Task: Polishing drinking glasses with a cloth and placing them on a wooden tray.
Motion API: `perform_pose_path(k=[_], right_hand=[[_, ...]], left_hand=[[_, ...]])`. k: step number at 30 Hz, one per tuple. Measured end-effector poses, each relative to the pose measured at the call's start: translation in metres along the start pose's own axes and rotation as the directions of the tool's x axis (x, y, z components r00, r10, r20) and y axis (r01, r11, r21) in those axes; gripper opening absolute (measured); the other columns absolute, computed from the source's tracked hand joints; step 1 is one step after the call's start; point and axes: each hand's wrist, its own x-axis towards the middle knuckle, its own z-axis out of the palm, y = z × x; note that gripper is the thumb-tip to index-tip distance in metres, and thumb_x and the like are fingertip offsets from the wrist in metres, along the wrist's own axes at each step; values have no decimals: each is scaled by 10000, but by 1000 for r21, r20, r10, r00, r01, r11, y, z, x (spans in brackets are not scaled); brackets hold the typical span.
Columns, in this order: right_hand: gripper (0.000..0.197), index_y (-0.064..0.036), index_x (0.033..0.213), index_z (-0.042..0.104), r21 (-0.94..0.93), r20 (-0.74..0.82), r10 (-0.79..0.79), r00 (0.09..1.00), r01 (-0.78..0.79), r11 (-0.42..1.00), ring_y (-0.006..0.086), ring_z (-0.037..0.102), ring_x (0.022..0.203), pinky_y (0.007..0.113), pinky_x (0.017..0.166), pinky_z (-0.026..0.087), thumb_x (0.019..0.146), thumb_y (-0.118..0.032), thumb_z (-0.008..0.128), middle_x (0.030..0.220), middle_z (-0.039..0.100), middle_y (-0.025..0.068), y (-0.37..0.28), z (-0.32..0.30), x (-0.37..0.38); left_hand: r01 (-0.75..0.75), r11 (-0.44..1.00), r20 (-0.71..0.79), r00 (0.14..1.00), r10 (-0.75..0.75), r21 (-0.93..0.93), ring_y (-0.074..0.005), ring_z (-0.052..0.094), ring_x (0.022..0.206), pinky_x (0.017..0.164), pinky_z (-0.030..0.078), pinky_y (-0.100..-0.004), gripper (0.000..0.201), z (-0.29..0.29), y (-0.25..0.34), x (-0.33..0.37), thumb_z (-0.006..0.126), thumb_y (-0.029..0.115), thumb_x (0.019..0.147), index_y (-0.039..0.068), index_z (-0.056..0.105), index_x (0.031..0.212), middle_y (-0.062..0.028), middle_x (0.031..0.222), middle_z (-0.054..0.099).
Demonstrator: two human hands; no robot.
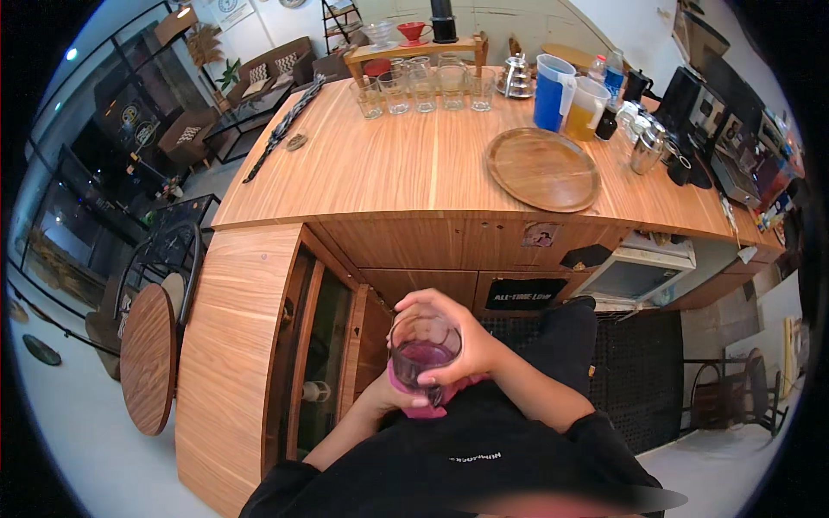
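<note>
A clear drinking glass (425,332) is held in front of my body, its open mouth facing up toward me. My right hand (473,341) wraps round its upper part, with the fingers on the far side and the thumb on the near side. Beneath, my left hand (390,395) grips a pink cloth (425,409) bunched against the lower part of the glass. The pink shows through the glass. Most of my left fingers are hidden by the cloth and glass.
On the wooden counter (380,173) stand several glasses (423,93), a round wooden tray (544,168), a blue pitcher (553,93) and a pitcher of yellow liquid (587,110). A folded umbrella (281,129) lies at the left. A lower side counter (229,345) is beside me.
</note>
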Motion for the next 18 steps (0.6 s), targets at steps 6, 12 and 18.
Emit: perform_pose_path(k=[6, 12, 18], right_hand=[[898, -37, 1395, 397, -465, -385, -229, 894, 26, 885, 204, 619, 1136, 353, 1034, 496, 674, -53, 931, 1180, 591, 119, 21, 18, 3], [1163, -22, 1544, 214, 181, 73, -53, 996, 39, 983, 265, 614, 1175, 412, 1048, 482, 641, -91, 944, 1238, 581, 188, 6, 4, 4], [1004, -41, 1490, 324, -197, -223, -188, 957, 145, 970, 206, 621, 1141, 368, 1047, 493, 685, -51, 924, 1185, 583, 111, 13, 9, 14]], left_hand=[[-232, 666, -171, 859, 482, 709, -217, 603, 1197, 1010, 497, -398, 904, 3, -2, 31, 915, 168, 674, 72, 448, 1441, -44, 1280, 606], [-149, 982, 151, 980, 131, 116, -259, 523, 1352, 1138, 424, -437, 1087, -12, 7, 7, 959, 236, 623, 68, 373, 1522, -79, 1431, 538], [-256, 829, -177, 906, 385, 497, -194, 627, 1150, 935, 546, -356, 860, 25, 27, 28, 905, 150, 699, 85, 468, 1437, -60, 1277, 619]])
